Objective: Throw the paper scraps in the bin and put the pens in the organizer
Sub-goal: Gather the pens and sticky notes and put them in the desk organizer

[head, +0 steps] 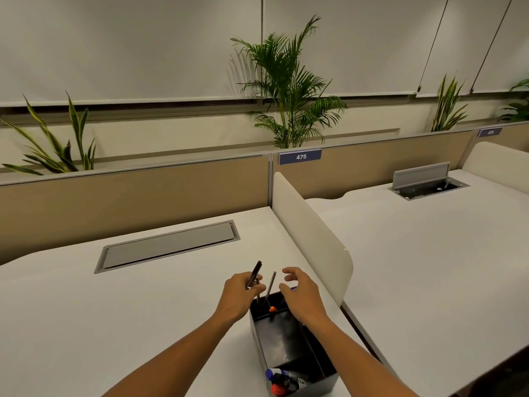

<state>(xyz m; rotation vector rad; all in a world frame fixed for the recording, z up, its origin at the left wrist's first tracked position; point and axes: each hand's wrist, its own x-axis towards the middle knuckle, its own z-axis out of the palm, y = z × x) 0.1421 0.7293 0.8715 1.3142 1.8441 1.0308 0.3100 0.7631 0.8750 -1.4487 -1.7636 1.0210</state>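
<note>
A black organizer (286,342) with several compartments stands on the white desk (86,310) near its right side. My left hand (239,293) grips a dark pen (254,274), tip down, over the organizer's far-left compartment. Another thin pen (270,286) stands upright in that compartment, beside a small orange item (272,309). My right hand (300,293) hovers over the organizer's far end with fingers spread, holding nothing. Markers with blue and orange caps (279,381) lie in the nearest compartment. No paper scraps or bin are in view.
A grey cable hatch (169,246) is set flush in the desk beyond the hands. A white rounded divider (312,239) separates this desk from the neighbouring one on the right. A tan partition (128,196) with plants behind closes the far edge.
</note>
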